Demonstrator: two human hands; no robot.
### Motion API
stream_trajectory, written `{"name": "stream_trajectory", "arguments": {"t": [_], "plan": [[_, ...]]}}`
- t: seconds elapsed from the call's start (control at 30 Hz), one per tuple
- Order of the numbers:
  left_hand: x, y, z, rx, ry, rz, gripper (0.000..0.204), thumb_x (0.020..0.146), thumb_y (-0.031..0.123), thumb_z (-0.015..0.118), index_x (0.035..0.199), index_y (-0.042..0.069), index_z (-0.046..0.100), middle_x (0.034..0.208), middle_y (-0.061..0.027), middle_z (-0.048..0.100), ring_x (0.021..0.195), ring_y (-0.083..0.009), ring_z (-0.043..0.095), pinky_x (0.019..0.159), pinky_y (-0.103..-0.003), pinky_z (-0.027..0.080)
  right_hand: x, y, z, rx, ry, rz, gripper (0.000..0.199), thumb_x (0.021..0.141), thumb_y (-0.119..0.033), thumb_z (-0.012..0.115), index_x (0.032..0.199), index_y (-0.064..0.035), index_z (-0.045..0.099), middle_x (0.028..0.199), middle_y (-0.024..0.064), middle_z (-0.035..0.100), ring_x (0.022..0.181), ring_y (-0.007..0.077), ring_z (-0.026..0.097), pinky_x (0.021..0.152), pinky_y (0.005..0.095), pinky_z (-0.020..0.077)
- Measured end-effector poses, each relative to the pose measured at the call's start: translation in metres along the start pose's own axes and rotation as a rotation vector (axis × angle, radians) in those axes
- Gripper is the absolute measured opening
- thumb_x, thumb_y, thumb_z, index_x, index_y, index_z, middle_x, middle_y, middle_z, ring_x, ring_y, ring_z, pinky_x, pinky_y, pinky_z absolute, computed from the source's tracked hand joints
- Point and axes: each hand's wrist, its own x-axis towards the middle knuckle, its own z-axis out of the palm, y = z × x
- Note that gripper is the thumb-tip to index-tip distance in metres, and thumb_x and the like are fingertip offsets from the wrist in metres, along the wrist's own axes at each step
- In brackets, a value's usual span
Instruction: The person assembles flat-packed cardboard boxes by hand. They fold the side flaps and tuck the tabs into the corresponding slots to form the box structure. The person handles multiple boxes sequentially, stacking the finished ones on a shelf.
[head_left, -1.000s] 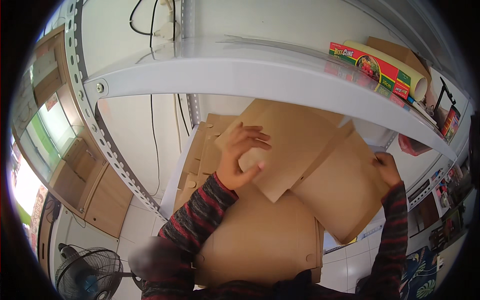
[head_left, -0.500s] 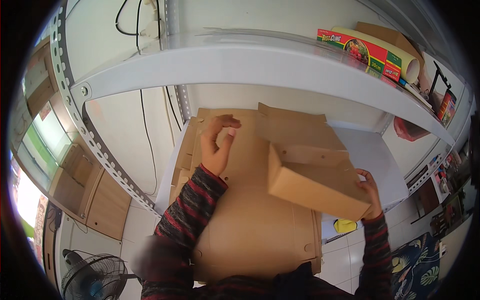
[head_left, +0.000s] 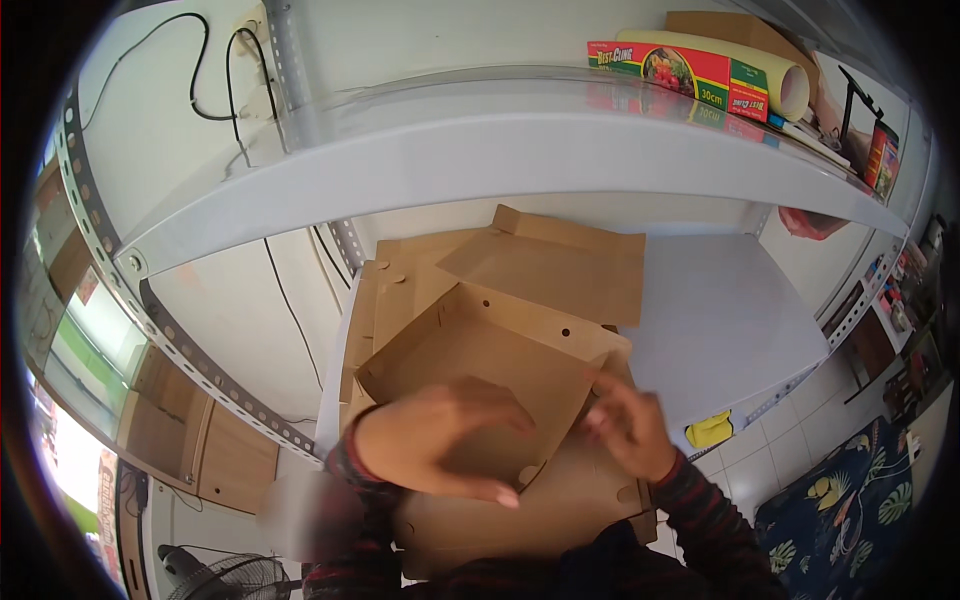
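Observation:
A brown cardboard box, with its lid folded back, lies at an angle on a stack of flat cardboard blanks. The wall farthest from me stands up and has two small round holes; the front side lies down. My left hand hovers over the box's near left part, thumb and fingers apart, holding nothing. Beside the box's right corner is my right hand, slightly blurred. Its index finger and thumb are apart near the right side flap; contact with the flap is unclear.
A grey-white metal shelf spans above the work surface. On it lie a red and green cling film box and a cream roll. A yellow cloth is at the right front edge. A black fan stands lower left.
The box has come down from my right hand onto the stack, moving left and turning. My left hand has dropped toward me over it. My right hand has let go and moved left.

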Motion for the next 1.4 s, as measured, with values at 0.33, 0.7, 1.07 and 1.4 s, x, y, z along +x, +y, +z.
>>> {"name": "stream_trajectory", "arguments": {"t": [0.33,0.7,1.07,1.4], "plan": [[0.019,-0.057,0.038,-0.025,-0.280,-0.122,0.045,0.070,0.028,0.079,0.100,-0.001,0.061,0.091,-0.0130,0.064,0.087,-0.0287,0.064,0.080,-0.036,0.050,0.093,0.124,-0.049,0.259,0.354,0.306,0.060,0.087,-0.006,0.066,0.141,-0.0030,0.041,0.089,0.0089,0.066,0.072,0.0099,0.059,0.056,0.0254,0.0441],[-0.020,-0.041,-0.003,0.281,-0.033,-0.477,0.024,0.066,0.004,0.063,0.089,0.003,0.066,0.087,-0.0152,0.068,0.082,-0.0346,0.065,0.074,-0.040,0.053,0.022,0.065,-0.044,0.013,0.532,-0.074,0.027,0.085,-0.002,0.069,0.112,0.0018,0.067,0.096,0.0054,0.067,0.068,0.0067,0.054,0.065,0.0212,0.0469],[0.047,-0.065,0.040,0.507,0.080,-0.354,0.019,0.077,0.011,0.066,0.093,0.001,0.064,0.086,-0.0153,0.067,0.084,-0.0321,0.065,0.073,-0.040,0.052,-0.006,0.096,-0.023,-0.024,0.427,-0.019,0.043,0.082,0.004,0.066,0.124,0.0000,0.060,0.086,0.0069,0.067,0.073,0.0113,0.063,0.066,0.0243,0.0510],[0.013,-0.115,0.005,-0.010,-0.026,-0.426,0.030,0.076,0.023,0.073,0.093,-0.001,0.067,0.079,-0.0098,0.066,0.074,-0.0214,0.062,0.069,-0.034,0.049,-0.009,0.059,-0.011,-0.178,0.273,-0.221,0.041,0.080,0.005,0.065,0.120,-0.0003,0.060,0.092,0.0114,0.069,0.073,0.0170,0.067,0.066,0.0276,0.0533]]}}
